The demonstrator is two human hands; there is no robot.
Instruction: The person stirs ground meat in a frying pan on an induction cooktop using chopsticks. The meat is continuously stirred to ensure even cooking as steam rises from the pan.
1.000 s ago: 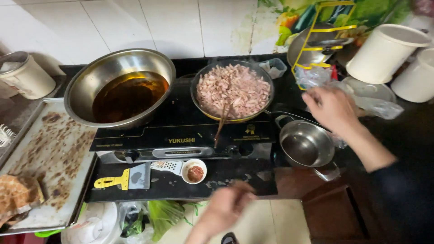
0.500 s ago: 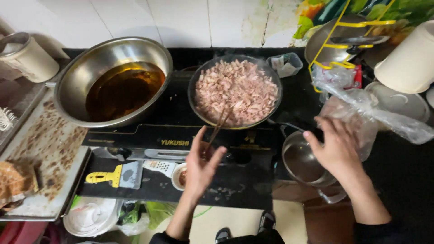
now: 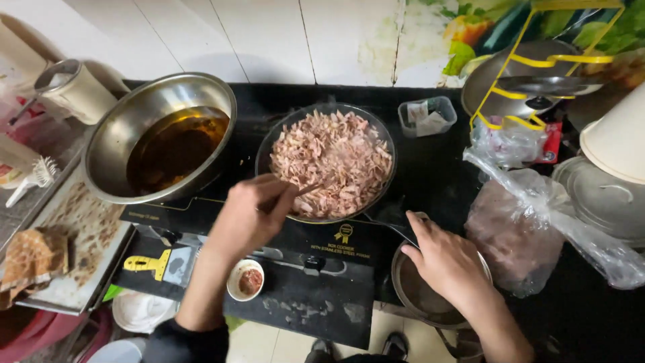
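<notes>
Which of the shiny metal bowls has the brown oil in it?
The big steel bowl at the left, beside the pan of chopped meat. The small metal pot under the right hand holds no oil pool like that.

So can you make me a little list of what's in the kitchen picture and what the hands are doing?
left hand: holds a stick in the pan
right hand: rests on the small pot
pan: full of chopped pink meat
big bowl: dark oil
right side: bag of meat
front: small cup with red stuff
</notes>
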